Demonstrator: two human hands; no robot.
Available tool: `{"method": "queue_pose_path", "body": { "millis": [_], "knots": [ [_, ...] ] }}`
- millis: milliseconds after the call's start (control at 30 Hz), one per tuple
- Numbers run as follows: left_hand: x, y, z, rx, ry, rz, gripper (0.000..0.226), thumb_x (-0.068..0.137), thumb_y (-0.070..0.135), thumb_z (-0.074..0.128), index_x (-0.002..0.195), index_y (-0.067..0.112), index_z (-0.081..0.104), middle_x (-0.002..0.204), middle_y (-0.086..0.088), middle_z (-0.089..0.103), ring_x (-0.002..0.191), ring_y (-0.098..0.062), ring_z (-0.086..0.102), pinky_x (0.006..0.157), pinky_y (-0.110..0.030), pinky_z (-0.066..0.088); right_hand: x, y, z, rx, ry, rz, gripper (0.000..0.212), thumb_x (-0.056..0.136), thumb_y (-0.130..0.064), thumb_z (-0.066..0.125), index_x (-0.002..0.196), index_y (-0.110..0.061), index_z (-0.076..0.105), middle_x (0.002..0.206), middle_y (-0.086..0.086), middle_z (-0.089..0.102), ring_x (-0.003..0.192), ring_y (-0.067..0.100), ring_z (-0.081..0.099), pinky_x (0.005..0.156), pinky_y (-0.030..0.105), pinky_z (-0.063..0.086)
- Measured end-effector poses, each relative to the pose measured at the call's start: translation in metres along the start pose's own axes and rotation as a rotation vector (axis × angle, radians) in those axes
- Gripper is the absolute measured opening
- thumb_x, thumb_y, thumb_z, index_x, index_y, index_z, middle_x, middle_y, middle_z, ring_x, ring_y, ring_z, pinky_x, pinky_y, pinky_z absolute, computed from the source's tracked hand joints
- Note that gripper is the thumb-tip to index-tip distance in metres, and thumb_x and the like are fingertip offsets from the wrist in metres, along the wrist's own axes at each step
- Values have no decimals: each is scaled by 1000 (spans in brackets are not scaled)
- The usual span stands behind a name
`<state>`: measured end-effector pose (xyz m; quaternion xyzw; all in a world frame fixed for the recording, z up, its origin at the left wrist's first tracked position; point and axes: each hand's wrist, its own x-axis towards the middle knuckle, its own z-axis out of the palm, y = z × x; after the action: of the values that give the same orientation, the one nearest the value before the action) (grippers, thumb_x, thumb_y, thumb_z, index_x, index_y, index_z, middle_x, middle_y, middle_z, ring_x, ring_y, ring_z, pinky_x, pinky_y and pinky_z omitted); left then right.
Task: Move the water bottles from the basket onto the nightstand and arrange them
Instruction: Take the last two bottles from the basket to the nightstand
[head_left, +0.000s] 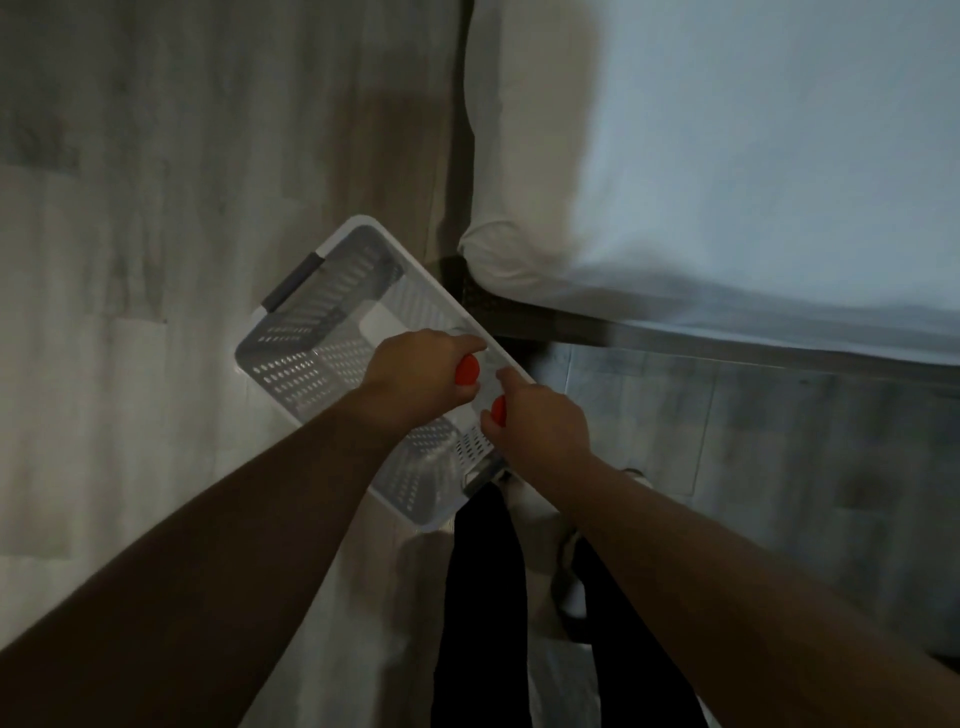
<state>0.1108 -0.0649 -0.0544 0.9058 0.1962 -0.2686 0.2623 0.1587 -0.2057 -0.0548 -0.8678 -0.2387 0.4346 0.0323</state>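
A white perforated basket (306, 353) with a grey handle sits on the floor below me. Both my hands reach into its near right part. My left hand (415, 379) grips the top of a clear water bottle with an orange cap (467, 370). My right hand (535, 426) grips a second bottle, whose orange cap (498, 410) shows at its thumb side. The clear bottle bodies are blurred and mostly hidden by my hands. No nightstand is in view.
A bed with a white sheet (727, 156) and dark frame (675, 338) fills the upper right, close to the basket. Pale wood-look floor (130, 260) spreads to the left. My dark trouser legs (483, 597) and a shoe (569, 571) are below the basket.
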Motion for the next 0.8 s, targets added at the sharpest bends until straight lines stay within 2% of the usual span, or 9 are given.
{"method": "queue_pose_path", "body": {
  "millis": [167, 267, 367, 533, 633, 733, 800],
  "knots": [
    [-7, 6, -4, -8, 28, -27, 50, 83, 38, 60, 132, 31, 50, 117, -3, 66, 104, -22, 61, 81, -31, 46, -6, 1, -3, -12, 13, -55, 37, 92, -38, 48, 124, -21, 48, 96, 4, 65, 80, 20, 62, 72, 35, 54],
    [-24, 6, -11, -55, 37, -77, 50, 82, 41, 59, 131, 33, 50, 110, -2, 68, 99, -21, 63, 82, -34, 50, -17, -1, -7, 79, 18, 0, 27, 90, -41, 47, 113, -26, 50, 87, 2, 62, 76, 20, 61, 75, 40, 55],
    [-50, 15, -27, -115, 59, -111, 50, 82, 41, 59, 131, 33, 51, 110, -3, 69, 101, -23, 63, 86, -38, 50, -42, -3, -19, 216, 13, 8, 19, 90, -40, 47, 101, -25, 54, 82, -1, 62, 73, 16, 60, 74, 38, 56],
    [-108, 50, -59, -180, 147, -114, 48, 80, 41, 63, 126, 33, 55, 107, -4, 70, 98, -24, 64, 85, -38, 52, -110, 2, -61, 371, 79, 0, 34, 89, -43, 50, 118, -28, 54, 95, -2, 66, 85, 16, 61, 84, 36, 52],
    [-142, 81, -79, -176, 177, -110, 44, 79, 41, 65, 122, 35, 57, 106, -2, 70, 96, -20, 64, 82, -36, 53, -161, 20, -91, 519, 112, 11, 32, 89, -38, 56, 118, -23, 57, 100, 0, 68, 90, 15, 64, 84, 33, 53],
    [-174, 120, -93, -202, 193, -84, 41, 80, 40, 65, 120, 33, 59, 103, 1, 70, 92, -17, 64, 81, -35, 54, -208, 49, -112, 562, 156, 41, 38, 87, -39, 57, 124, -30, 54, 111, -2, 67, 101, 17, 63, 91, 32, 50],
    [-193, 150, -97, -212, 207, -53, 39, 81, 39, 65, 119, 32, 60, 103, 2, 70, 91, -15, 64, 81, -33, 53, -235, 72, -119, 544, 213, 83, 44, 85, -41, 57, 127, -35, 51, 116, -4, 66, 104, 16, 62, 89, 29, 48]
  ]
}}
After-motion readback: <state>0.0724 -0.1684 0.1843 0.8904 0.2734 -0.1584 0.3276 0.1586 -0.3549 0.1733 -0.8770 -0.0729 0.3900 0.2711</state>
